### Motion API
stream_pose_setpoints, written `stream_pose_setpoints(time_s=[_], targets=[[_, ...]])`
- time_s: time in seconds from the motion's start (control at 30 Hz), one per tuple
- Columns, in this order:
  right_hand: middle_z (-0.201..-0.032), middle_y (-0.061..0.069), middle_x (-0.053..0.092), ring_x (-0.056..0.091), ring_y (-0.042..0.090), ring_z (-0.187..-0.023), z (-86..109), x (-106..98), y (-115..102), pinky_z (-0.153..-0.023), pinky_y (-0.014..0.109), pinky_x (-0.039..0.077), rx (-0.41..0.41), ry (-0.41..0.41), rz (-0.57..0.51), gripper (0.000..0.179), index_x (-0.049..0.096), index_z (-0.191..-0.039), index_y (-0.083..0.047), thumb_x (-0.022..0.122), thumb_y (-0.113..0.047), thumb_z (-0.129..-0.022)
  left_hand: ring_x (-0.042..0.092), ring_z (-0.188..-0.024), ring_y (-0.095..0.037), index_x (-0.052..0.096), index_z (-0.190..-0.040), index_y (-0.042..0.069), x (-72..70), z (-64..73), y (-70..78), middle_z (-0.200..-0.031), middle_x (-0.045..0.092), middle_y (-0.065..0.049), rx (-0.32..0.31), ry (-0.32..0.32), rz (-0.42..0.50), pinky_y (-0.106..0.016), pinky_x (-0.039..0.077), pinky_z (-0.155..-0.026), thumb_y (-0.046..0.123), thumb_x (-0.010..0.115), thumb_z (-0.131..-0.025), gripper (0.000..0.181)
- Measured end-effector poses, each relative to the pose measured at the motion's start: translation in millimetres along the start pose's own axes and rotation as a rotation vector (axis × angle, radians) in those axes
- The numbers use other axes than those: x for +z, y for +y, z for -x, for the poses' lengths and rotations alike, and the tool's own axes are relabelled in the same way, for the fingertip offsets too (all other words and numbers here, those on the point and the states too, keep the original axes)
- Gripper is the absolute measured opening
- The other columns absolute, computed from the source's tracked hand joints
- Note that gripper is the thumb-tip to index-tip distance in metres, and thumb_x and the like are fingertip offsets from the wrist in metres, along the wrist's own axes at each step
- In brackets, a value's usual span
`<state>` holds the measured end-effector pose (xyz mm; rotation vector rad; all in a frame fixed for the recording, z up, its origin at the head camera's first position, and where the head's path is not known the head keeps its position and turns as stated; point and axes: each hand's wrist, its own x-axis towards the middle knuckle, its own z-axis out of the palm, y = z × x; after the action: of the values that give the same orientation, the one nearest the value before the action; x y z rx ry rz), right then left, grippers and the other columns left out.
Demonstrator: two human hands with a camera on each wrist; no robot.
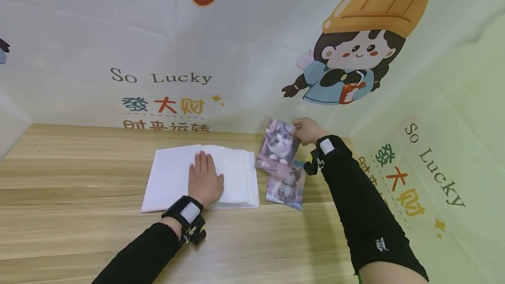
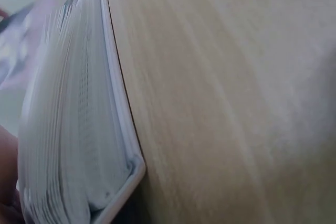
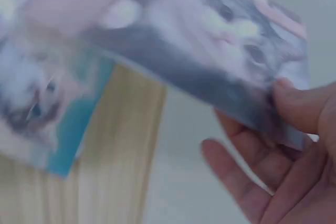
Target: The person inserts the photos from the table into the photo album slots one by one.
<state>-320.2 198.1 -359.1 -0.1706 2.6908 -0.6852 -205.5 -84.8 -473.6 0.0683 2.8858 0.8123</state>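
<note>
A white photo album lies open on the table, its many clear sleeve pages stacked on the right half. My left hand rests flat on those pages near the spine, fingers straight. With thumb and fingers, my right hand pinches a grey-and-white cat photo card by its upper right edge, lifted and tilted. Below it, a second kitten card lies on the table to the right of the album, its upper part covered by the held card. In the right wrist view its blue-green corner shows.
The wood-grain table ends at a pale printed cloth hanging behind. More of the same cloth closes off the right side, near my right arm. A wrist camera is strapped to each wrist.
</note>
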Motion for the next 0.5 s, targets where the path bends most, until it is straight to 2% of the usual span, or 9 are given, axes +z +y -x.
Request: stream_pose_setpoints(time_s=[0.1, 0.17, 0.33, 0.5], targets=[[-0.119, 0.022, 0.06, 0.061, 0.02, -0.083, -0.4, 0, -20, -0.08, 0.041, 0.059, -0.035, 0.093, -0.083, 0.024, 0.059, -0.121, 0.003, 0.047, -0.011, -0.104, -0.001, -0.154, -0.044, 0.011, -0.153, -0.015, -0.4, 4.0, 1.1, -0.163, 0.001, -0.032, 0.001, -0.003, -0.006, -0.058, 0.004, -0.125, 0.021, 0.04, -0.103, 0.068], [-0.115, 0.023, 0.061, 0.06, 0.02, -0.08, -4.0, 4, -30, -0.08, 0.041, 0.058, -0.069, 0.159, -0.134, 0.024, 0.058, -0.12, 0.003, 0.046, -0.01, -0.105, -0.001, -0.154, -0.044, 0.011, -0.152, -0.016, -1.1, 7.8, 2.5, -0.163, 0.001, -0.033, 0.004, -0.006, -0.001, -0.059, 0.004, -0.124, 0.019, 0.039, -0.103, 0.066], [-0.103, 0.018, 0.06, 0.058, 0.021, -0.081, -14.9, 22, -53, -0.074, 0.033, 0.055, -0.117, 0.304, -0.25, 0.019, 0.057, -0.114, 0.003, 0.045, -0.009, -0.105, -0.001, -0.154, -0.045, 0.012, -0.152, -0.016, -1.4, 16.4, 6.4, -0.163, 0.001, -0.033, 0.013, -0.017, 0.028, -0.06, 0.004, -0.124, 0.015, 0.037, -0.103, 0.063], [-0.11, 0.018, 0.062, 0.056, 0.02, -0.085, -25.7, 46, -69, -0.072, 0.027, 0.051, -0.113, 0.377, -0.422, 0.023, 0.059, -0.12, 0.001, 0.046, -0.009, -0.104, 0.001, -0.154, -0.044, 0.014, -0.152, -0.016, 1.5, 21.2, 8.8, -0.163, 0.003, -0.033, 0.022, -0.011, 0.042, -0.059, 0.005, -0.124, 0.013, 0.036, -0.103, 0.061]])
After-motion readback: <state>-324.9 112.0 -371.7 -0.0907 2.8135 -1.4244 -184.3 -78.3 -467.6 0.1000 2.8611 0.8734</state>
